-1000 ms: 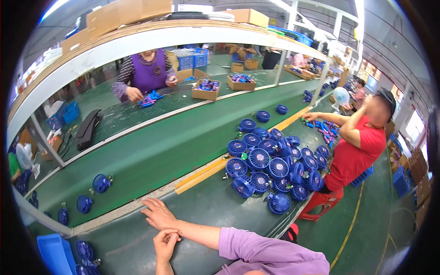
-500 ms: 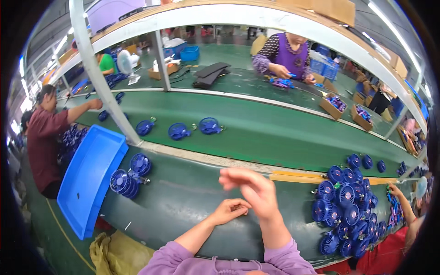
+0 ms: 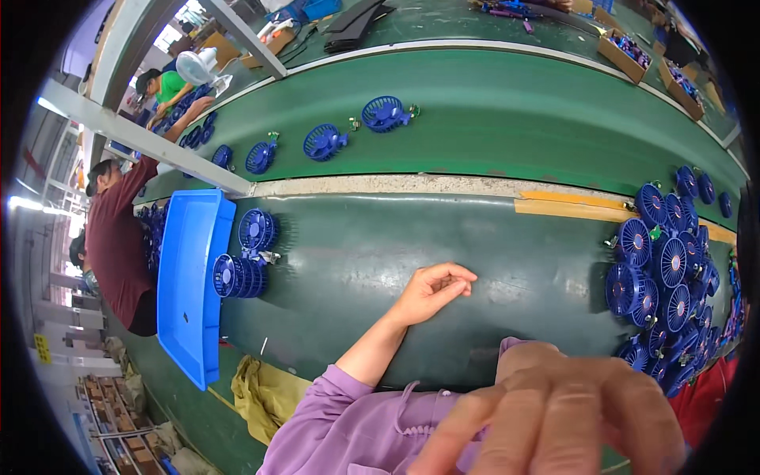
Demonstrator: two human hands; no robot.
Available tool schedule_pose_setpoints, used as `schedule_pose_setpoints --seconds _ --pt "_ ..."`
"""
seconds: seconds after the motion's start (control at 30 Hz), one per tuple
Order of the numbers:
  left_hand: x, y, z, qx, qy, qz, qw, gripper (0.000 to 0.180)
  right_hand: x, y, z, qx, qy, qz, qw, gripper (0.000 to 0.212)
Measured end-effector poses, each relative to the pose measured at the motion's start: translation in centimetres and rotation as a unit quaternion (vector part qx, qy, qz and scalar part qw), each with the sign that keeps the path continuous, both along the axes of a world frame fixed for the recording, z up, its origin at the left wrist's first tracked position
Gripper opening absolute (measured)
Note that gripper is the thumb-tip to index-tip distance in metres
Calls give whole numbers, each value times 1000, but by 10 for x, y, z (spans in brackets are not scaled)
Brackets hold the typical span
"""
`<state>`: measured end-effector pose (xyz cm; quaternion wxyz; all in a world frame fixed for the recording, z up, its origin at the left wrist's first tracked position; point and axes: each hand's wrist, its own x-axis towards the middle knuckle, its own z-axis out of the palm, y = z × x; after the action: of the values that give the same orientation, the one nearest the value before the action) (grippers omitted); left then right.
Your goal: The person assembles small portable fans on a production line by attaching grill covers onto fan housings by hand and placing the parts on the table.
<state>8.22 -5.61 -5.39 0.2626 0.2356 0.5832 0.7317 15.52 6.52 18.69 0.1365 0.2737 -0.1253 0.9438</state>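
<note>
My left hand (image 3: 434, 293) rests on the dark green worktop, its fingers curled in toward the thumb and nothing seen in them. My right hand (image 3: 554, 412) is raised very close to the camera at the lower right. Its fingers are spread and somewhat blurred, and no thing shows in them. To the right lies a big heap of blue fan heads (image 3: 673, 265) with small circuit boards on wires. A small stack of the same fan heads (image 3: 240, 275) stands to the left, with another fan head (image 3: 258, 229) just behind it.
A blue plastic tray (image 3: 226, 261) stands tilted at the worktop's left end. Beyond a pale ledge, a green belt (image 3: 491, 119) carries several fan heads. A metal post (image 3: 150, 142) slants across the left. One co-worker in maroon (image 3: 119, 245) stands there, another in green (image 3: 168, 87) farther back.
My head view has tilted down and turned. My right hand has come from above the worktop up close to the camera. My left hand remains on the worktop.
</note>
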Motion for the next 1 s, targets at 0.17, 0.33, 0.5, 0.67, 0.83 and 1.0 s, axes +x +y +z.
schedule_pose_setpoints --seconds 0.17,0.33,0.5,0.67,0.83,1.0 --pt "4 -1 0 -9 -2 5 1000 18 31 15 17 104 -183 -60 976 16" --pt "3 -1 -2 -16 1 7 1000 17 67 24 50 230 -389 -121 884 18" --pt "1 -1 -1 -4 2 10 1000 17 62 14 71 236 -493 -107 830 21" --pt "4 7 -7 1 47 -2 999 17 43 -2 1 -29 -79 16 996 32" --pt "11 6 0 9 18 0 1000 16 44 -18 -4 -206 -113 211 949 33" --pt "9 -1 -5 4 30 12 999 16 75 -27 31 -405 -203 319 833 45"
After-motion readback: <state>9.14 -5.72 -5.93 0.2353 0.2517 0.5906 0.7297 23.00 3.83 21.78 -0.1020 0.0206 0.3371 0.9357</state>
